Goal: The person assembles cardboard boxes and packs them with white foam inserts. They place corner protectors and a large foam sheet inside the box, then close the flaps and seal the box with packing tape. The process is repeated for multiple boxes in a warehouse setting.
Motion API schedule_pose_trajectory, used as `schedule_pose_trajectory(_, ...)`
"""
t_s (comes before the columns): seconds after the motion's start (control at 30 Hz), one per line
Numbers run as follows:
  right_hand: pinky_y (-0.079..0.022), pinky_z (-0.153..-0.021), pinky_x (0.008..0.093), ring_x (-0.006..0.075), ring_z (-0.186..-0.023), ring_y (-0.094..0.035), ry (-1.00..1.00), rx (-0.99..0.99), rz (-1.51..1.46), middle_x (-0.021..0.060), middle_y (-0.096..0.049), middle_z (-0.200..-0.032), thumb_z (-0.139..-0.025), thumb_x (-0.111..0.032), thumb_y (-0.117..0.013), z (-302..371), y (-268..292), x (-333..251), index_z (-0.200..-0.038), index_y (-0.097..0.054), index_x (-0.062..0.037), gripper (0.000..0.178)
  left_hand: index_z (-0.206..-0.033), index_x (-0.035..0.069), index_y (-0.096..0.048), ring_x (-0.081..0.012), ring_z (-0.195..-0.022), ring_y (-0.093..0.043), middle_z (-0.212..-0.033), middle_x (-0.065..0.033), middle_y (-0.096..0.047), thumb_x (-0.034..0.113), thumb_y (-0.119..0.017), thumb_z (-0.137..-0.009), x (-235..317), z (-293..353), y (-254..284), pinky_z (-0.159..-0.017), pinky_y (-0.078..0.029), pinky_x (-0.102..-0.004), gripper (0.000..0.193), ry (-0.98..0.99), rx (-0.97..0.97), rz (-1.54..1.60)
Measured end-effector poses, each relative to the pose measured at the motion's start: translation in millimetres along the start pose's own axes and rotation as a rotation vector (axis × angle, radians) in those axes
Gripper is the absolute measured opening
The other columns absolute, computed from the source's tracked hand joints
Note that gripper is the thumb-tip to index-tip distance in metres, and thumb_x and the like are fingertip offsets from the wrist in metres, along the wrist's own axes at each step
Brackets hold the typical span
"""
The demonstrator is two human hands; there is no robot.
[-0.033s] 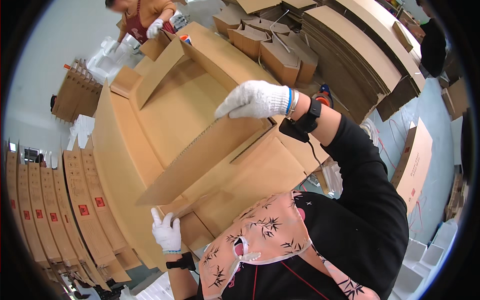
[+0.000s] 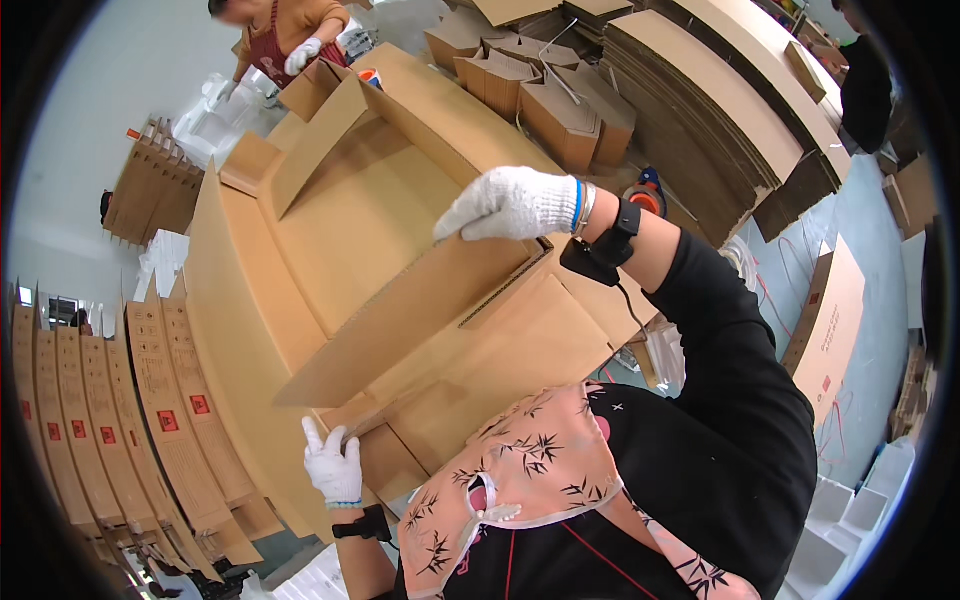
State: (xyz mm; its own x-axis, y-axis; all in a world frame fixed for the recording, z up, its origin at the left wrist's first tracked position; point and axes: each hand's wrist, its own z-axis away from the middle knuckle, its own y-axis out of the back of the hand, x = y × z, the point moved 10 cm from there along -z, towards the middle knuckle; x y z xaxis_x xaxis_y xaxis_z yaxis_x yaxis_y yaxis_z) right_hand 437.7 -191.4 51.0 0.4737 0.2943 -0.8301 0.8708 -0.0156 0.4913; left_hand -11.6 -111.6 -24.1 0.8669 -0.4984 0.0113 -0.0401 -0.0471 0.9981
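Judging by the open carton [image 2: 222, 285] in front, folding seems part done: far flap [image 2: 318, 150] standing, near flap [image 2: 420, 305] slanted, pinched in my right hand [image 2: 510, 203]; left hand's [image 2: 332, 466] grip, below it, I can't tell.

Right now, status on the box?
Right hand pinching raised flap. Left hand at near corner of box. Co-worker at far end; nothing visibly blocking flap.

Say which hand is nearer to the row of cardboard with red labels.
Left. The left hand is right of the cardboard row, by the near edge of the box; the right hand is farther right, gripping a flap.
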Motion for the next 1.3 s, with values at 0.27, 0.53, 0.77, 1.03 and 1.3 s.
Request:
schedule_pose_trajectory(0.27, -0.053, -0.092, 0.0354, 0.0256, -0.103, -0.069, -0.085, -0.248, 0.087, 0.0094, -0.075, -0.112, -0.088, -0.015, -0.071, 27, -13, 32, -0.116, -0.076, -0.015, 0.028, -0.096, 0.009, -0.073, -0.0437, -0.121, -0.056, -0.145, -0.024, -0.051, 0.013, -0.082, -0.071, 13, 1, 25, -0.101, -0.048, -0.0472, 0.027, -0.071, 0.065, 0.175)
schedule_pose_trajectory(0.53, -0.051, -0.088, 0.0392, 0.0336, -0.086, -0.068, -0.213, -0.395, 0.768, 0.0139, -0.074, -0.085, -0.092, -0.055, -0.055, 64, -77, 63, -0.09, -0.076, -0.011, 0.049, -0.096, 0.004, -0.071, -0.0357, -0.105, -0.061, -0.105, -0.0196, -0.069, 0.029, -0.084, -0.071, 84, -32, -16, -0.095, -0.049, -0.0465, 0.037, -0.476, -0.446, -0.258)
schedule_pose_trajectory(0.77, -0.035, -0.108, 0.0502, 0.0354, -0.104, -0.06, -0.079, 0.345, 0.899, 0.0163, -0.069, -0.097, -0.084, -0.059, -0.065, 96, -69, 16, -0.098, -0.071, -0.0046, 0.056, -0.1, 0.001, -0.069, -0.0402, -0.09, -0.067, -0.09, -0.0229, -0.07, 0.06, -0.066, -0.084, 53, -33, -69, -0.082, -0.054, -0.0493, 0.062, -0.721, -0.561, -0.46)
schedule_pose_trajectory(1.03, -0.05, -0.091, 0.0455, 0.0325, -0.11, -0.061, -0.716, 0.527, 0.733, 0.016, -0.063, -0.111, -0.082, -0.039, -0.07, 293, -213, 36, -0.116, -0.062, -0.0078, 0.047, -0.112, 0.006, -0.07, -0.0466, -0.089, -0.068, -0.095, -0.0263, -0.071, 0.052, -0.06, -0.092, 90, -48, -100, -0.077, -0.053, -0.0549, 0.051, -0.951, -0.826, -0.295)
schedule_pose_trajectory(1.3, -0.056, -0.084, 0.047, 0.0358, -0.099, -0.07, -1.614, 0.622, 0.541, 0.0164, -0.071, -0.105, -0.087, -0.036, -0.064, 572, -320, -71, -0.113, -0.07, -0.011, 0.036, -0.118, 0.009, -0.069, -0.0472, -0.1, -0.066, -0.106, -0.0265, -0.07, 0.062, -0.053, -0.093, 81, -68, -135, -0.085, -0.052, -0.0541, 0.06, -1.018, -0.807, -0.571)
